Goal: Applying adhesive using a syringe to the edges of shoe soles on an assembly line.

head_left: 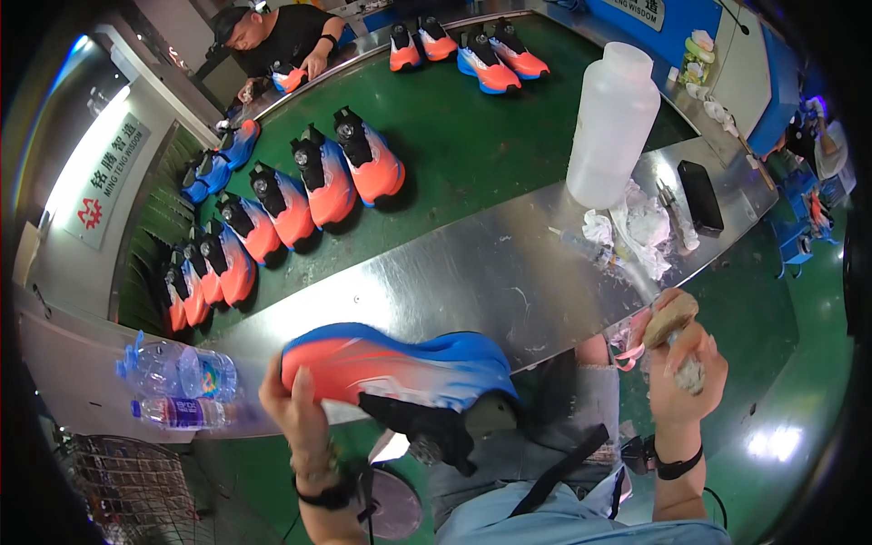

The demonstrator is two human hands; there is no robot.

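Note:
My left hand [300, 404] grips the orange toe end of a running shoe [391, 361], thumb across the upper. The shoe lies on its side above my lap, its blue sole edge toward the bench and its black tongue and collar toward me. Off to the right, my right hand [686, 381] is closed round a tan, rounded lump [672, 320]; its material is unclear. A greyish-white wad [688, 371] shows at the same fingers. Just beyond that hand, crumpled white paper [640, 227] rests on the metal bench edge.
Several matching shoes [331, 182] stand on the green belt [463, 136]. A big white bottle [613, 127], a black phone-like slab [700, 197] and a brush-like tool [677, 213] sit on the metal ledge [454, 282]. Clear plastic bottles [182, 372] are at left. Across the belt, a person [282, 45] handles another shoe.

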